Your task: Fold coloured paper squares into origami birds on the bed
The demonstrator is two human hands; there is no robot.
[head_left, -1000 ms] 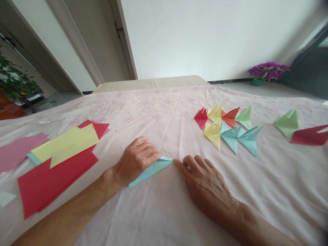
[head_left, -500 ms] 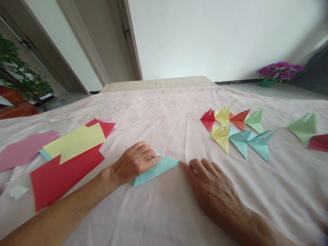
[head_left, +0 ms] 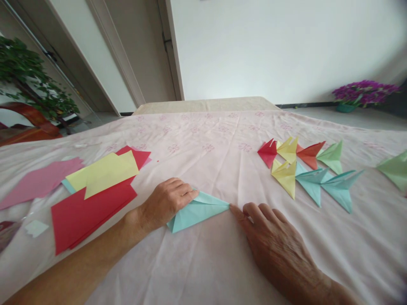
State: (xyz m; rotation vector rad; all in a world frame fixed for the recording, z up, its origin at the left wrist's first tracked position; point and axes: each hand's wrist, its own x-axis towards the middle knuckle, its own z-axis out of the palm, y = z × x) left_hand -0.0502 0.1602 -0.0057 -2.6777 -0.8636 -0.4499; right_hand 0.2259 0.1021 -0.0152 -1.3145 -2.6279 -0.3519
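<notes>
A folded light-blue paper (head_left: 200,211) lies on the pink tablecloth (head_left: 203,140) in front of me, tapering to a point on the right. My left hand (head_left: 165,201) rests on its left part with fingers curled, pressing a flap down. My right hand (head_left: 276,243) lies flat on the cloth, fingers stretched out, its index fingertip touching the paper's right tip.
Flat red (head_left: 89,209), yellow (head_left: 103,171) and pink (head_left: 38,182) sheets lie stacked at the left. Several folded paper shapes in red, yellow, green and blue (head_left: 305,169) sit at the right, with another green one (head_left: 394,169) farther right. A potted plant (head_left: 362,93) stands on the floor.
The blue paper has opened wider under my left hand, showing a raised flap. My view has shifted left, so everything sits farther right. My right hand stays at the tip.
</notes>
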